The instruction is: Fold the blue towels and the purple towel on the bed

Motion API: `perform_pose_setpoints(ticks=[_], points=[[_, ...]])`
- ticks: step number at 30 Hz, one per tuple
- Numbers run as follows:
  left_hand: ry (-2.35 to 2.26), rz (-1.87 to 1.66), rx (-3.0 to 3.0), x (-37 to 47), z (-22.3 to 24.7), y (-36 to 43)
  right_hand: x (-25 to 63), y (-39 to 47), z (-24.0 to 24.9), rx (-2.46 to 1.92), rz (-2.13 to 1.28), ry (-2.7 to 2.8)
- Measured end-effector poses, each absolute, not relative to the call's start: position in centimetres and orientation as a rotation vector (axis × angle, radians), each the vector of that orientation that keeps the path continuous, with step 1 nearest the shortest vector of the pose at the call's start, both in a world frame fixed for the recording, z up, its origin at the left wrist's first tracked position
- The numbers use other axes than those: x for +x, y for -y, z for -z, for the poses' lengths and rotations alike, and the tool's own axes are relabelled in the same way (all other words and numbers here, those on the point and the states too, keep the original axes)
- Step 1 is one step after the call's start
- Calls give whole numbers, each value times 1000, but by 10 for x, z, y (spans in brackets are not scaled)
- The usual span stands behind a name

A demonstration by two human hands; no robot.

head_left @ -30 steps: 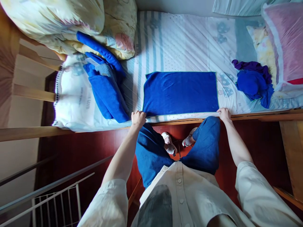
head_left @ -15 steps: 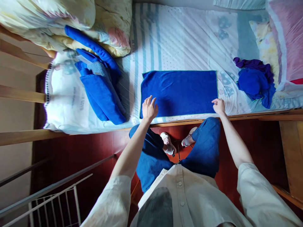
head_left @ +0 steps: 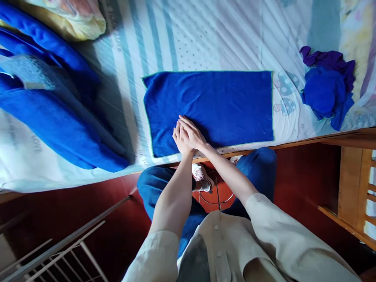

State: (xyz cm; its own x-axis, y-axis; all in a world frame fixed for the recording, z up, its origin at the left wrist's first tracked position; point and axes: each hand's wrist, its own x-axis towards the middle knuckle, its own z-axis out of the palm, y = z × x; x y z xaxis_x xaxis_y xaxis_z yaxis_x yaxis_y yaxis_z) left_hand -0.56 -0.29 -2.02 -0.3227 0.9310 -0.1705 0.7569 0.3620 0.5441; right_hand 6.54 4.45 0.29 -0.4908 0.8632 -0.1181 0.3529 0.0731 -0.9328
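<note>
A blue towel (head_left: 229, 105) with thin green edging lies spread on the bed, its upper left corner folded slightly. Near the towel's front left part, my left hand (head_left: 181, 141) rests with its fingers stretched out. Across it lies my right hand (head_left: 194, 135), fingers extended over the back of the left one and partly hiding it. Neither hand has hold of the cloth.
At the left lies a heap of blue cloth (head_left: 58, 125) beside a yellow patterned quilt (head_left: 85, 19). Crumpled blue cloth (head_left: 320, 92) and purple cloth (head_left: 331, 60) sit at the right. The wooden bed edge (head_left: 305, 141) runs before my knees.
My right hand has moved left from the towel's right edge onto my left hand. The view has shifted closer to the bed and towards the right.
</note>
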Motion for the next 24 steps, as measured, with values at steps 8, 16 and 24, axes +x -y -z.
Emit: perform_pose_setpoints(ticks=[8,16,24], points=[[-2201,-380,1639,-4,25,8,129,-57,15,-1103,-1259,2002],[-2231,-391,1685,-2,17,6,230,-78,17,-1406,-1038,1897],[-2217,-376,1655,-2,16,7,338,-95,12,-1759,-745,1896]])
